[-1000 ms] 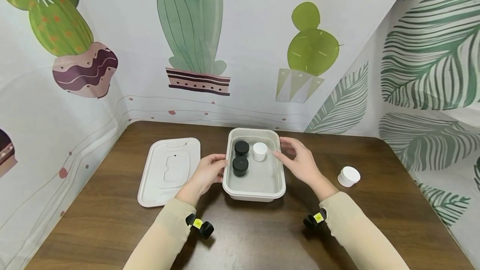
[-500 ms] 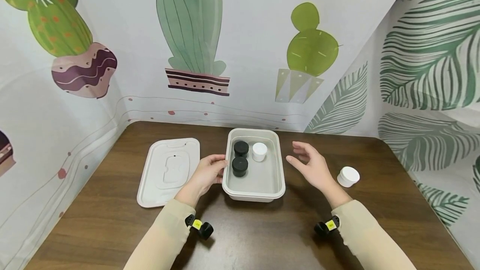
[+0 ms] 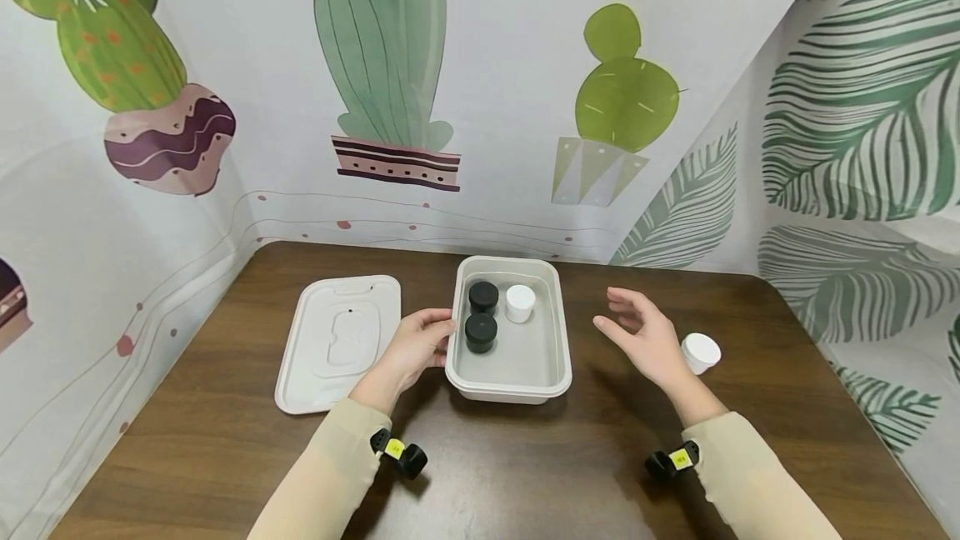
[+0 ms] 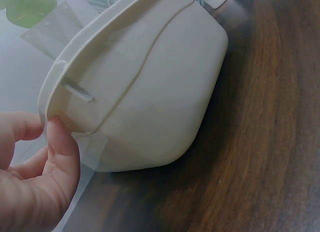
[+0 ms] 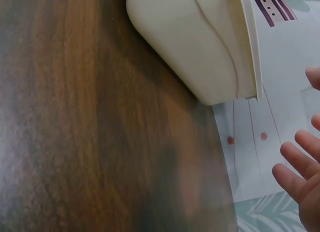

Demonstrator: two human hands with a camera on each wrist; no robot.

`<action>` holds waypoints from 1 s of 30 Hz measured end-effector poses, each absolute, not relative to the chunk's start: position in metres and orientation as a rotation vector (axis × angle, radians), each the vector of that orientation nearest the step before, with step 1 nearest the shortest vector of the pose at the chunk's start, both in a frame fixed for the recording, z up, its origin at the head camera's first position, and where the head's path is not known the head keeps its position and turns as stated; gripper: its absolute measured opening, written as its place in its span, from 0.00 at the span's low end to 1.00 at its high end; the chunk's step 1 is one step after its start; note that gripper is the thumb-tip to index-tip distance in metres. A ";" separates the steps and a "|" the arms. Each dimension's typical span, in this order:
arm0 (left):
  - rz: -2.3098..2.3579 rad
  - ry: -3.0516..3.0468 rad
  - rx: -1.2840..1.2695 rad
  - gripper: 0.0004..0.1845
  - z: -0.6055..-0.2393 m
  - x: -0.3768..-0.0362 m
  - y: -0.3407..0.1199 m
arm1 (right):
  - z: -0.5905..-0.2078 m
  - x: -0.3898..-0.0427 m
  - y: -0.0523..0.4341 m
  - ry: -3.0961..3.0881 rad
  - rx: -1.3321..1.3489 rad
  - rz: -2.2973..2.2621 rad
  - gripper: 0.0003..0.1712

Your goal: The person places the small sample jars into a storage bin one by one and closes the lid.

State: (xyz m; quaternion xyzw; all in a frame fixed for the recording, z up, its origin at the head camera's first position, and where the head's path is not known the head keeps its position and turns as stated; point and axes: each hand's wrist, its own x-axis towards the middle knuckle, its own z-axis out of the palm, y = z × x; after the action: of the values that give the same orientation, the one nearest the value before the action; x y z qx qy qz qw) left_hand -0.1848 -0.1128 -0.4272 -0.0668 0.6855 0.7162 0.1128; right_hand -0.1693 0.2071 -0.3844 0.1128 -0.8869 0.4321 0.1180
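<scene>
A pale rectangular plastic box (image 3: 525,361) stands near the table's back edge. Inside it, along the left wall, are two small black jars (image 3: 481,332), one behind the other. To the right of the rear one sits a small white jar (image 3: 520,304). My left hand (image 3: 405,350) holds the box's left rim between thumb and fingers, as the left wrist view (image 4: 37,177) also shows. To the right of the box, my right hand (image 3: 642,342) hovers with its fingers apart and holds nothing. Beside that hand, partly hidden by it, is another white jar (image 3: 702,352) on the table.
A flat pale lid (image 3: 309,357) lies on the brown wooden table (image 3: 525,473), left of the box. Behind the table hangs a white cloth (image 3: 510,90) printed with cacti and leaves. Each wrist carries a small black camera (image 3: 412,460).
My right hand has moved away from the box's right side, rightward toward the white jar on the table. The left hand, the box and its jars stay in place.
</scene>
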 end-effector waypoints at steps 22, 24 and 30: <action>2.116 1.988 -0.166 0.19 -0.426 -0.183 -0.114 | -0.410 -0.180 0.252 -2.559 0.239 1.229 0.30; 2.115 1.986 -0.168 0.19 -0.427 -0.183 -0.115 | -0.409 -0.178 0.255 -2.557 0.227 1.222 0.30; 2.118 1.981 -0.170 0.19 -0.428 -0.183 -0.115 | -0.408 -0.175 0.262 -2.546 0.189 1.193 0.29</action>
State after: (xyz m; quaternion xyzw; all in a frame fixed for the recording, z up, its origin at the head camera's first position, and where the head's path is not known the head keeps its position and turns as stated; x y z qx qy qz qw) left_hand -0.1829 -0.1151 -0.4279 -0.0581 0.6770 0.7241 0.1182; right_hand -0.1748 0.2620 -0.4081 0.0663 -0.8917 0.4178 0.1608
